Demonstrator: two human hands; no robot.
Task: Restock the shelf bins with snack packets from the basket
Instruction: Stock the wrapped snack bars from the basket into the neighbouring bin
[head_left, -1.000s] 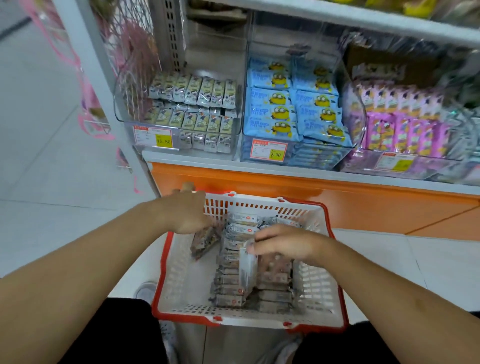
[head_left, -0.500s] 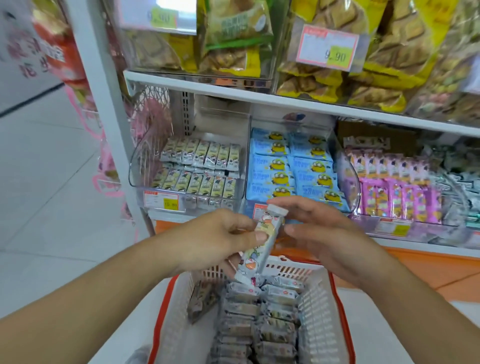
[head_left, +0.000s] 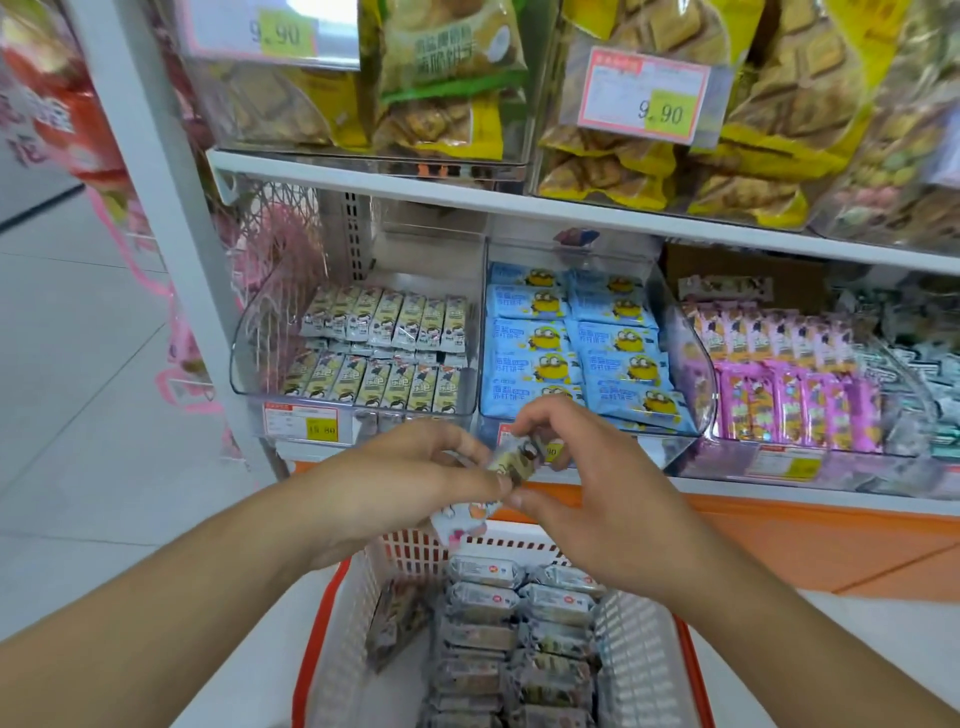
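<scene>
Pinching one snack packet (head_left: 511, 462) between us, left hand (head_left: 395, 483) and right hand (head_left: 597, 488) both gripped it above the basket (head_left: 337, 623), bin (head_left: 358, 353) of matching packets at 11 o'clock, more packets (head_left: 519, 639) stacked at 6.

I count two hands, the left hand (head_left: 410, 478) and the right hand (head_left: 587, 483), at the centre, sharing one snack packet (head_left: 511, 462) between them. One basket (head_left: 332, 639) sits at six o'clock; I make out two columns of packets (head_left: 519, 634) inside it, but the exact number is too blurred to tell. I see three clear bins in full on the lower shelf: the left bin (head_left: 358, 410) at ten o'clock holds two rows of packets, the middle bin (head_left: 670, 441) at twelve holds two columns of blue packets, and the right bin (head_left: 810, 457) at two holds two rows. Five price tags show.
</scene>
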